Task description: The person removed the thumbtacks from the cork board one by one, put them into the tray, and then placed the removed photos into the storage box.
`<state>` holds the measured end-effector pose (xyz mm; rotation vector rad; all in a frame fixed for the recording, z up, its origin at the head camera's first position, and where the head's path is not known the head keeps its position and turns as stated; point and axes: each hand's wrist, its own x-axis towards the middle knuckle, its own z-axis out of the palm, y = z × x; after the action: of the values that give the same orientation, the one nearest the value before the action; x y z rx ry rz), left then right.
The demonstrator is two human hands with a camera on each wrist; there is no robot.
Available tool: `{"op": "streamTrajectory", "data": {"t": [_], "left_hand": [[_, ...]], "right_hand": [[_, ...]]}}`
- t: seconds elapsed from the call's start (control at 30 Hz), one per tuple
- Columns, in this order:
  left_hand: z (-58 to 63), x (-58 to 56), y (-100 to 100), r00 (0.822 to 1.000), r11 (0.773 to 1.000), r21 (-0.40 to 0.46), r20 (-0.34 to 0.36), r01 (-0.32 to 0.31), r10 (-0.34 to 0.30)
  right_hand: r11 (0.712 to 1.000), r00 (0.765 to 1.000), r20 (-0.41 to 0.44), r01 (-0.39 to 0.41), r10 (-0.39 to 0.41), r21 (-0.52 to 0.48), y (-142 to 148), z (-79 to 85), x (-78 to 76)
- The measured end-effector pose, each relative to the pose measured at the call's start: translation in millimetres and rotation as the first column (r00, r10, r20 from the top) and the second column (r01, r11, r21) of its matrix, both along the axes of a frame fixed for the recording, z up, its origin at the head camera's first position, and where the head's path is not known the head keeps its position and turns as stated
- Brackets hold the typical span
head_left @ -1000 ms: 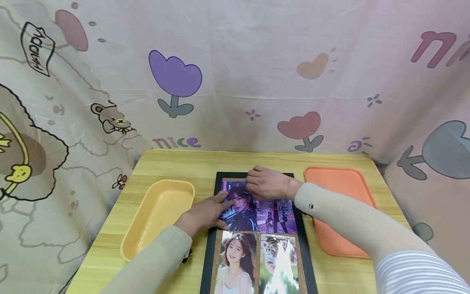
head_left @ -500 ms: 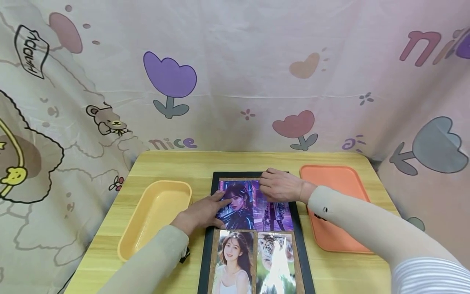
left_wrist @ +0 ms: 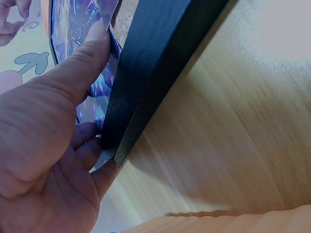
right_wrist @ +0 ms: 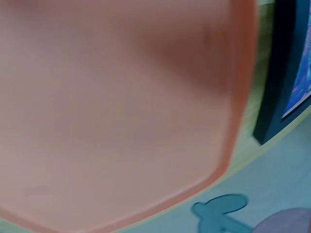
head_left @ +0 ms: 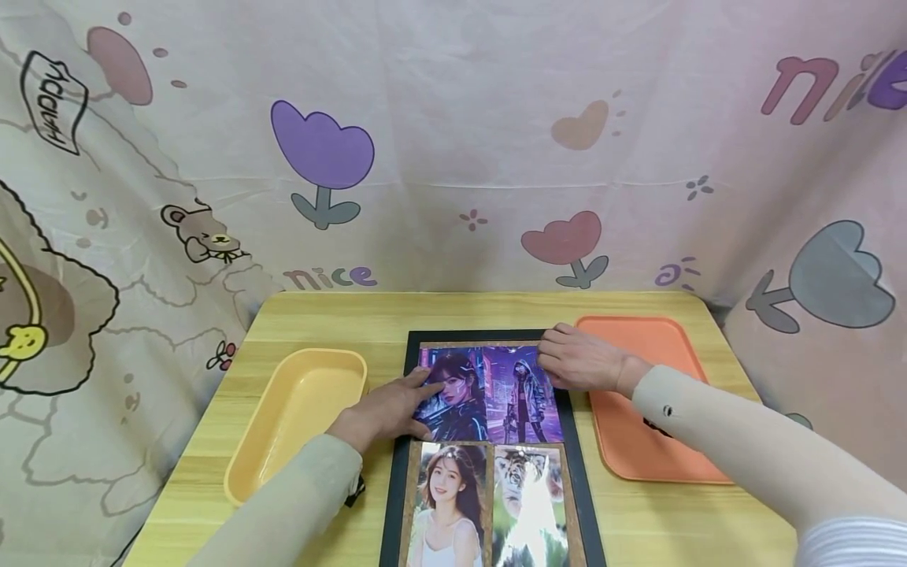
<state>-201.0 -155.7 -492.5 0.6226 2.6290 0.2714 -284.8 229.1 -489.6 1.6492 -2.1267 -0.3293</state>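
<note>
A black-framed board [head_left: 577,465] with a brown backing lies on the table and bears several photo prints. Along its top sit two purple pictures: a portrait print [head_left: 457,405] on the left and a standing-figure print [head_left: 523,405] beside it. My left hand [head_left: 386,409] rests across the frame's left edge, fingers spread, touching the portrait print. In the left wrist view its thumb [left_wrist: 95,41] lies on the print, with other fingertips at the black rim. My right hand [head_left: 584,361] is over the frame's upper right edge, holding nothing visible. The right wrist view does not show that hand.
A yellow tray [head_left: 357,358] stands left of the frame. To the right lies an orange tray [head_left: 652,468], partly under my right forearm. Below the purple prints are a portrait photo [head_left: 446,504] and a glare-washed tiger photo [head_left: 513,472]. A patterned curtain [head_left: 439,102] hangs behind the table.
My right hand has moved right, from over the top of the prints to the frame's right edge, uncovering the standing-figure print. My left hand has stayed on the portrait print.
</note>
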Motion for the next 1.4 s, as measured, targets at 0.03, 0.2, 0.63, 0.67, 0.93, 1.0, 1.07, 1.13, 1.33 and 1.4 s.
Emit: {"op": "streamTrajectory", "data": {"t": [0.03, 0.2, 0.63, 0.67, 0.93, 1.0, 1.07, 1.13, 1.33, 1.4], "left_hand": [[0.1, 0.1, -0.1, 1.000, 1.000, -0.001, 0.002, -0.001, 0.001], [-0.2, 0.5, -0.2, 1.000, 1.000, 0.000, 0.004, -0.004, 0.004], [1.1, -0.1, 0.3, 1.000, 1.000, -0.003, 0.008, -0.002, 0.002], [1.1, -0.1, 0.3, 1.000, 1.000, -0.001, 0.009, -0.002, 0.002], [-0.5, -1.5, -0.3, 1.000, 1.000, 0.006, 0.010, -0.003, 0.003], [-1.0, -1.9, -0.4, 1.000, 1.000, 0.007, 0.012, -0.006, 0.006], [-1.1, -2.3, -0.4, 1.000, 1.000, 0.005, 0.013, -0.008, 0.008], [-0.8, -2.4, -0.5, 1.000, 1.000, 0.002, 0.014, -0.011, 0.011], [0.7, -1.5, -0.5, 1.000, 1.000, 0.006, 0.014, -0.003, 0.003], [0.5, -1.3, -0.6, 1.000, 1.000, 0.008, 0.012, 0.001, -0.001]], "right_hand": [[1.000, 1.000, 0.012, 0.008, -0.008, -0.009, 5.0, -0.2, 0.6], [0.997, 0.998, 0.055, 0.040, -0.037, -0.065, 31.0, -3.9, 2.0], [0.972, 0.973, 0.129, 0.207, -0.192, -0.115, 100.8, -12.5, 5.0], [0.970, 0.972, 0.129, 0.210, -0.194, -0.123, 105.2, -13.7, 4.9], [0.960, 0.965, 0.137, 0.242, -0.223, -0.143, 130.8, -18.2, 6.4], [0.959, 0.963, 0.134, 0.250, -0.232, -0.136, 134.0, -18.0, 7.2], [0.958, 0.962, 0.134, 0.256, -0.239, -0.127, 136.3, -17.9, 7.9], [0.958, 0.960, 0.135, 0.261, -0.245, -0.119, 137.5, -17.7, 8.1], [0.959, 0.962, 0.133, 0.254, -0.237, -0.125, 137.3, -17.3, 7.9], [0.960, 0.965, 0.129, 0.247, -0.231, -0.131, 137.0, -18.0, 7.9]]}}
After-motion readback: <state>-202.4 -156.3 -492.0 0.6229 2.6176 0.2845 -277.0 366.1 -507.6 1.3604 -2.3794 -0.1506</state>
